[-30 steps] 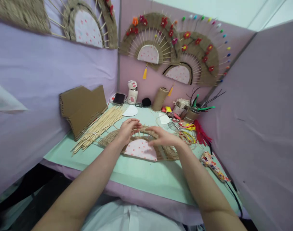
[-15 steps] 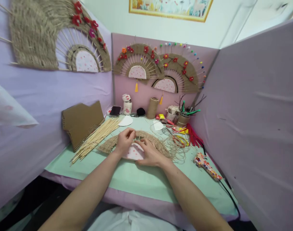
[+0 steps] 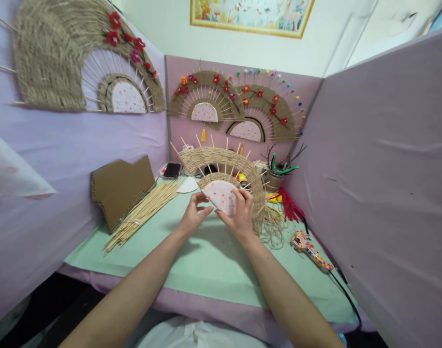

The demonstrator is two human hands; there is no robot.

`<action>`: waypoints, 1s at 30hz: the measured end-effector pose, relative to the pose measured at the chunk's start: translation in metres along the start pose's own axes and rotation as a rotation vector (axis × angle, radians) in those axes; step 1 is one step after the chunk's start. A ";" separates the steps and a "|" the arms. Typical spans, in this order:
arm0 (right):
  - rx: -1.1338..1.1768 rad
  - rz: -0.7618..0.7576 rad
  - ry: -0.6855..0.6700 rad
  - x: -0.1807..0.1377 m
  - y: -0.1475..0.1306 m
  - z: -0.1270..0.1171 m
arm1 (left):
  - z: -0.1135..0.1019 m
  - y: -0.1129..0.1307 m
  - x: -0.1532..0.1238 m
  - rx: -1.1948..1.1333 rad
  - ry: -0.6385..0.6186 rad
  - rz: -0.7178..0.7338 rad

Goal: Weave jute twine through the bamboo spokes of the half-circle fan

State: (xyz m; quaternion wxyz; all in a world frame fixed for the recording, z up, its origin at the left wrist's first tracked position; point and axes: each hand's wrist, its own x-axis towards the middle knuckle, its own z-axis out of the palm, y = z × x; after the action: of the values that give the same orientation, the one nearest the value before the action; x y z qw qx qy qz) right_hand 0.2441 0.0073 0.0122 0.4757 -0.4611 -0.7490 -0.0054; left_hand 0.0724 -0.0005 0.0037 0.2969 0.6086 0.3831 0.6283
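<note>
A half-woven jute fan (image 3: 221, 162) with wooden spokes and a pink dotted centre (image 3: 221, 195) is held upright above the green table (image 3: 206, 263). My right hand (image 3: 241, 215) grips the pink centre from the right, fingers wrapped over it. My left hand (image 3: 192, 217) touches the fan's lower left edge, thumb and fingers pinching it. Loose jute twine (image 3: 273, 229) trails from the fan onto the table at the right.
A bundle of bamboo sticks (image 3: 144, 210) and stacked cardboard (image 3: 121, 188) lie at the left. A patterned glue gun (image 3: 310, 246) with a black cord sits at the right. Tools, twine spool and a phone (image 3: 172, 169) line the back. Finished fans hang on the purple partitions.
The fan lay flat on the table under both hands; it is now lifted and tilted upright facing me. The camera view has also tipped upward.
</note>
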 end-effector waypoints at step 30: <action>-0.290 0.603 0.007 0.021 0.093 -0.038 | -0.062 0.022 0.035 -0.649 0.591 -0.396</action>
State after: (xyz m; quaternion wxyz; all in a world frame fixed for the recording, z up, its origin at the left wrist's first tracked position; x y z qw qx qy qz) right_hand 0.3330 0.0582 0.0074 0.3880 -0.7248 -0.5686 0.0277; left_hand 0.0104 0.0096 0.0434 0.4638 0.1951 0.3440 0.7928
